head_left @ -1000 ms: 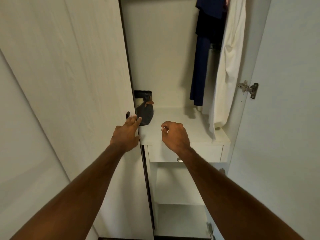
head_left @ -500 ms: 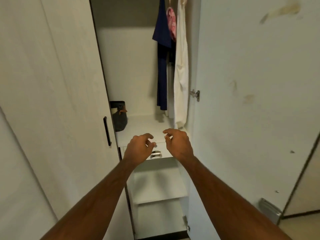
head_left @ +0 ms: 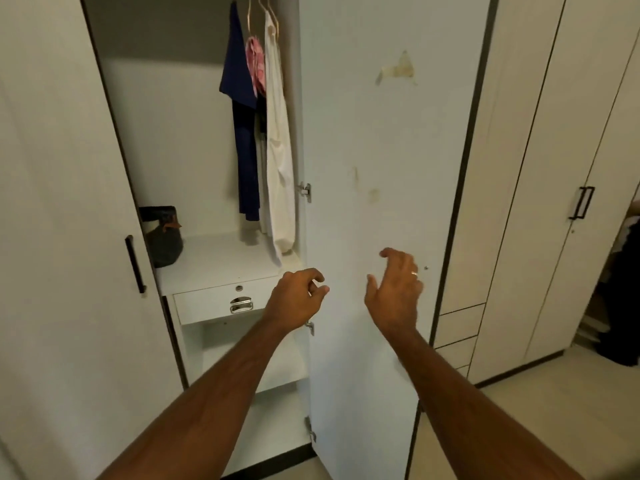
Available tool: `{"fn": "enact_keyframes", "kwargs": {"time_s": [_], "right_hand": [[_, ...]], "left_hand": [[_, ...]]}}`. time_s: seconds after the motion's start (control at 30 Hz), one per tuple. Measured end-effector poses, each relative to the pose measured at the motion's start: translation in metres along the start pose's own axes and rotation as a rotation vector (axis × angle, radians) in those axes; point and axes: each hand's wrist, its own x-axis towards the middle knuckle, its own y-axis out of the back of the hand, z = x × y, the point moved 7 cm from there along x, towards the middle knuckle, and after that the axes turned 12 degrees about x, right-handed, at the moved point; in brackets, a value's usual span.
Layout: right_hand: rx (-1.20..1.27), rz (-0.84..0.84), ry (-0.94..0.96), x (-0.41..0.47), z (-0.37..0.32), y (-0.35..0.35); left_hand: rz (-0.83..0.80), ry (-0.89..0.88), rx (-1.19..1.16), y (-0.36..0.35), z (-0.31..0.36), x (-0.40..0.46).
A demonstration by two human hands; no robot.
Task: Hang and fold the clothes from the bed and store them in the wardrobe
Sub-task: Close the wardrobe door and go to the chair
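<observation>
The wardrobe stands open before me, its right door (head_left: 381, 150) swung outward. Inside hang a navy garment (head_left: 242, 133), a pink garment (head_left: 255, 64) and a long white garment (head_left: 280, 161) on hangers. My left hand (head_left: 296, 299) hovers in front of the door's hinge edge with fingers loosely curled, holding nothing. My right hand (head_left: 396, 289) is raised before the open door's inner face, fingers relaxed and spread, a ring on one finger, also empty. The bed is out of view.
A dark bag (head_left: 164, 237) sits on the white shelf (head_left: 221, 261) above a drawer (head_left: 221, 303) with a metal pull. The left door (head_left: 62, 202) has a black handle. More wardrobe doors (head_left: 554, 168) stand to the right, with dark items (head_left: 623, 289) at the far right edge.
My view has swung right and backed away from the wardrobe. Both hands drew back from the shelf edge and moved right, now in front of the open right door.
</observation>
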Motion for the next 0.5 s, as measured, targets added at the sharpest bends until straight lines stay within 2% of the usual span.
{"fn": "enact_keyframes", "kwargs": {"time_s": [0.07, 0.13, 0.3, 0.5], "right_hand": [[-0.04, 0.139, -0.1, 0.008, 0.022, 0.034], [0.024, 0.156, -0.209, 0.019, 0.046, 0.054], [0.258, -0.085, -0.369, 0.038, 0.094, 0.053], [0.43, -0.019, -0.262, 0.031, 0.084, 0.063]], "left_hand": [[-0.011, -0.01, -0.014, -0.004, 0.018, 0.002], [-0.017, -0.018, -0.024, -0.009, 0.034, 0.005], [-0.011, -0.03, -0.029, -0.022, 0.066, 0.013], [0.005, 0.016, -0.025, -0.028, 0.062, 0.005]]}}
